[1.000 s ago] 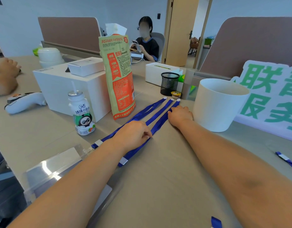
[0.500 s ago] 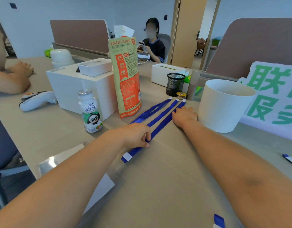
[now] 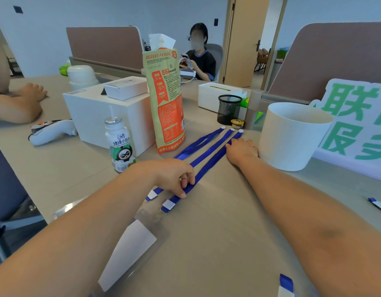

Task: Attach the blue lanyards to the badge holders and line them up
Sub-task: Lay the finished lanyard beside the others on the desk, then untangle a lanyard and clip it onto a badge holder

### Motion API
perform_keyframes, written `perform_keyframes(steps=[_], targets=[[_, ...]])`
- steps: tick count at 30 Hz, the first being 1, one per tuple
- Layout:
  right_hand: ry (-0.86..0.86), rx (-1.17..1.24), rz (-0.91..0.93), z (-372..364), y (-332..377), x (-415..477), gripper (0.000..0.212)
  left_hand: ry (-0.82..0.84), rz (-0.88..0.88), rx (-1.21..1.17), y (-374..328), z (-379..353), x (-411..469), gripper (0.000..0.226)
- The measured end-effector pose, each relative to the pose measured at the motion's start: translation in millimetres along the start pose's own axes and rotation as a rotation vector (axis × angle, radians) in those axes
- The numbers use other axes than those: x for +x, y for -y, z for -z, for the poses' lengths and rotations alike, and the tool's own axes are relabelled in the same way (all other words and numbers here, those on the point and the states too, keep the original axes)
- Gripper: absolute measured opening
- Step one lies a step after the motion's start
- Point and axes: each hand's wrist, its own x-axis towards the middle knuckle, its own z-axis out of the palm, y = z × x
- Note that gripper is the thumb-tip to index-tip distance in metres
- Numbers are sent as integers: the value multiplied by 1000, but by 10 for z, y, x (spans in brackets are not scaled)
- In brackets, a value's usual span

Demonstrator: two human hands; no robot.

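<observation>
Three blue lanyards (image 3: pixel 208 151) lie side by side in a diagonal row on the grey table (image 3: pixel 217 232), with white round ends far away and white tabs (image 3: pixel 169 204) near me. My left hand (image 3: pixel 174 179) sits on their near part, its curled fingers and thumb pinching the right-hand strap just above its tab. My right hand (image 3: pixel 242 150) rests flat on the far part of that same strap. A clear badge holder (image 3: pixel 140 236) with a white card lies below the tabs, partly under my left forearm.
A white bucket (image 3: pixel 292 136) stands right beside my right hand. An orange snack bag (image 3: pixel 167 99), a small drink bottle (image 3: pixel 120 144) and a white box (image 3: pixel 103 116) stand left of the lanyards. Loose lanyard pieces (image 3: pixel 378 205) lie at the right. Another person's arms rest far left.
My left hand has slid along the straps toward me, closer to the white tabs, and its fingers have curled on the right-hand strap. My right hand has stayed in place.
</observation>
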Motion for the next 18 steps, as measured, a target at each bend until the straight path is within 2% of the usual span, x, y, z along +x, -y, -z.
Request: perform_keyframes(steps=[5,11,18], targets=[[-41,51,8,67,-9,-111,36,-94,10,24,-25,-31,-14,23],[-68,138,57,283,-11,-418,38,-367,10,118,-233,-121,-118,10],[-128,229,163,640,-449,-1176,24,-504,-22,195,-744,-308,-267,7]])
